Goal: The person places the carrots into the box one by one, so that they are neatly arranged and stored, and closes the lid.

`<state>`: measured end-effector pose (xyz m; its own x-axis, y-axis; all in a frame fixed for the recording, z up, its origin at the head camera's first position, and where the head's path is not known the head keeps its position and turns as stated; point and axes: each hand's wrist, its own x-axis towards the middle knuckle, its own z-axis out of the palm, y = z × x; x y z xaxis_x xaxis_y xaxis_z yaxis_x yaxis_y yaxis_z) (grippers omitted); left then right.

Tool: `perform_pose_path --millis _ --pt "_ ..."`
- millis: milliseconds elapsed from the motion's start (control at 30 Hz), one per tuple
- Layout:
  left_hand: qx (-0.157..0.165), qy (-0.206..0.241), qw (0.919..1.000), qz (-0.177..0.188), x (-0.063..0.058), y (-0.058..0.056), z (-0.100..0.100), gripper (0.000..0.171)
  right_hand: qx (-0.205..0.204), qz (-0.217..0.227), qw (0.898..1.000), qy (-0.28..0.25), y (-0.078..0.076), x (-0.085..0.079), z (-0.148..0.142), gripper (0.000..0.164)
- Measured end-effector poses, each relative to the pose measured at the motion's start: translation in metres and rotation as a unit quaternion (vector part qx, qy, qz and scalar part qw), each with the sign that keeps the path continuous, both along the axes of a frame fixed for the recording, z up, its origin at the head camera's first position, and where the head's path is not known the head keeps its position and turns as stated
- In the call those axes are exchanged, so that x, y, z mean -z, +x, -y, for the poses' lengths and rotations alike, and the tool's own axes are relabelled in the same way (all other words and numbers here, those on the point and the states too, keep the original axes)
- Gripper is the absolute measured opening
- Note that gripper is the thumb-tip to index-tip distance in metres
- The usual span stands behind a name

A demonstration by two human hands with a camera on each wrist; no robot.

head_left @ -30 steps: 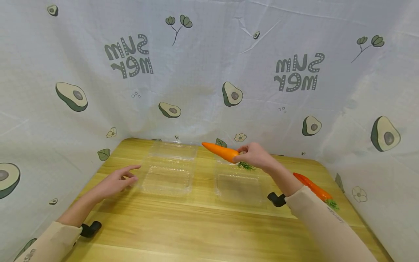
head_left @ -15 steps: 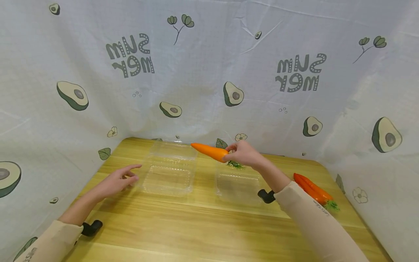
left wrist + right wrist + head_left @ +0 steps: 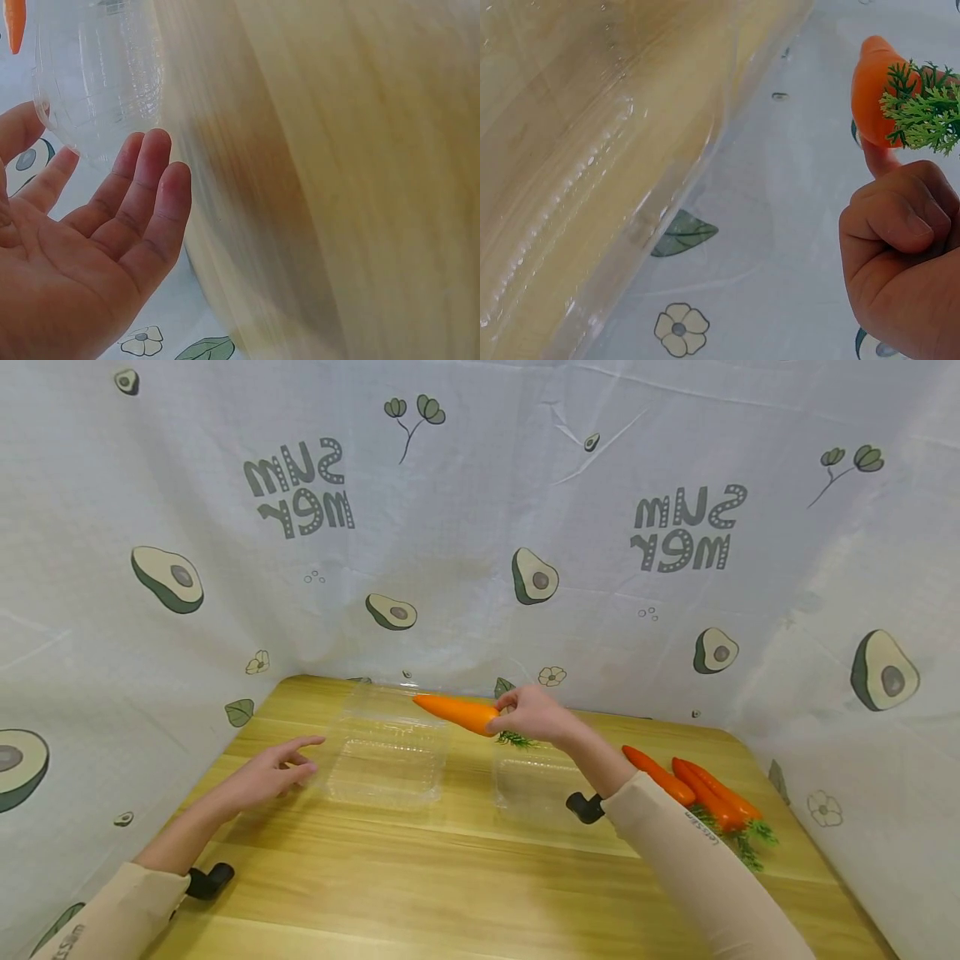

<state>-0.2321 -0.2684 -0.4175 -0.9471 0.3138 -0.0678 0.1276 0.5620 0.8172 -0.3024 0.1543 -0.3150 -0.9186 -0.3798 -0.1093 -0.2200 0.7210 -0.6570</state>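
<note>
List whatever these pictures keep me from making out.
Head view: part of the right clear container, behind the right hand and forearm.
Left wrist view: most of the held carrot, cut off by the top edge.
Right wrist view: leaves, partly cut off by the right edge.

Left hand [image 3: 86, 236], fingers loose, near clear container [image 3: 101, 71]; carrot tip [image 3: 15, 26] top left; wooden tabletop [image 3: 382, 180] right.

Held both beige-sleeved arms [image 3: 697, 852] stretched forward and inward, with bare wrists [image 3: 180, 839] beyond the cuffs [image 3: 157, 878]. Spread the bare left hand [image 3: 262, 774] with slightly bent fingers [image 3: 154, 184], palm [image 3: 67, 270] exposed. Pinched with the thumb [image 3: 501, 724] and fingertips [image 3: 507, 699] of the bare right hand [image 3: 534, 714], set farther forward than the left, and curled other fingers [image 3: 910, 214] inward.
</note>
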Motion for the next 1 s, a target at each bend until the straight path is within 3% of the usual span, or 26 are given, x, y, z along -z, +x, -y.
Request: perform_pose_path --millis 333,1000 --pt "-0.002 -0.001 1.0 -0.003 -0.001 0.002 -0.002 0.058 -0.013 0.002 1.0 -0.009 -0.013 0.015 0.021 0.048" --pt "-0.008 -0.009 0.9999 0.002 0.004 -0.004 -0.001 0.06 -0.051 0.004 0.999 -0.003 -0.017 0.022 0.052 0.043"
